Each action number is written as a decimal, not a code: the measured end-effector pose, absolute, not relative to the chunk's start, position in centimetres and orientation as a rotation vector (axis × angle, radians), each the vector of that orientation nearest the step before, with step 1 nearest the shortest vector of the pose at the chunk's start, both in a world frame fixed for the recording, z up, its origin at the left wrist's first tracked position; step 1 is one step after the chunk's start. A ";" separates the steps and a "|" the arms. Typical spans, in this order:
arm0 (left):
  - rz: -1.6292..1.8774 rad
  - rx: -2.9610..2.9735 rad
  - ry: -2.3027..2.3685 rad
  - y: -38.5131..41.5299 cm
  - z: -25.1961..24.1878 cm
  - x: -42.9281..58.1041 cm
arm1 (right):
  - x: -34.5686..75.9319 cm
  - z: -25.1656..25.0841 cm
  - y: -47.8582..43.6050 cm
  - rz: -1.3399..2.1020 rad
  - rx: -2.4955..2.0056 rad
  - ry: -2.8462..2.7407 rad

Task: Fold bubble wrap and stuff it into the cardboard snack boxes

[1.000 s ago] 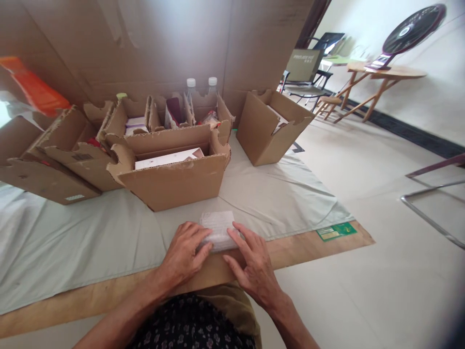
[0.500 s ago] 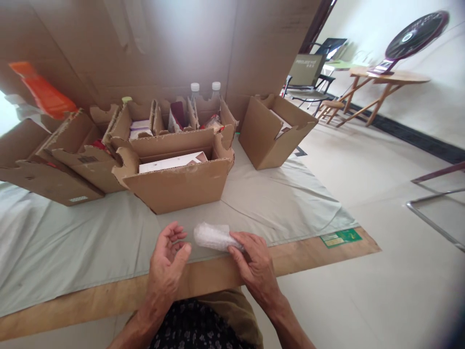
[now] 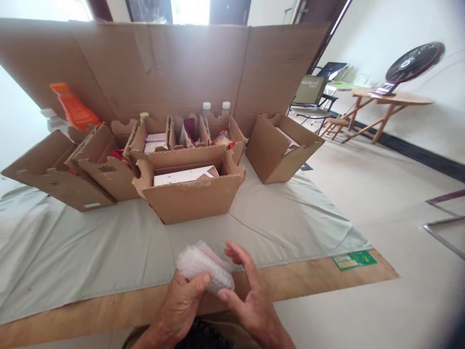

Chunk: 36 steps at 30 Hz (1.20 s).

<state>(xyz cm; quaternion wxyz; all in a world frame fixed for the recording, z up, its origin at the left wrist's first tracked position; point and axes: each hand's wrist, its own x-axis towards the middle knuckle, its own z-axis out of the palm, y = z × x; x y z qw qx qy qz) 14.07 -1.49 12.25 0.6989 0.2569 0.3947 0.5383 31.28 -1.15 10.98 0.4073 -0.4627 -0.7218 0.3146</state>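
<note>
A small bundle wrapped in bubble wrap [image 3: 203, 264] is lifted off the grey cloth [image 3: 90, 252], low in the middle of the view. My left hand [image 3: 183, 303] grips it from below, thumb pressed on its side. My right hand [image 3: 249, 291] touches its right end with thumb and fingers, the other fingers spread. Straight ahead stands an open cardboard box [image 3: 191, 196] with a white flat carton inside.
Several more open cardboard boxes [image 3: 98, 167] stand behind and to the left, one [image 3: 279, 148] to the right. Two bottles [image 3: 216, 109] and an orange packet [image 3: 74, 109] rise before a tall cardboard wall. A fan [image 3: 412, 63] on a wooden table is far right.
The bundle lay on the cloth under both hands, then my right hand lifted it. Now my left hand has taken hold of it too. The camera has tilted upward.
</note>
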 end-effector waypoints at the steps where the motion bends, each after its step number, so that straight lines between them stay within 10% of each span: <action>1: 1.205 0.575 0.897 -1.6 12.0 14.1 | 31.3 11.0 -1.0 0.901 -1.157 -1.838; 36: 1.352 1.783 1.217 -0.7 7.5 12.1 | 28.6 31.3 17.9 -0.221 -1.444 -2.101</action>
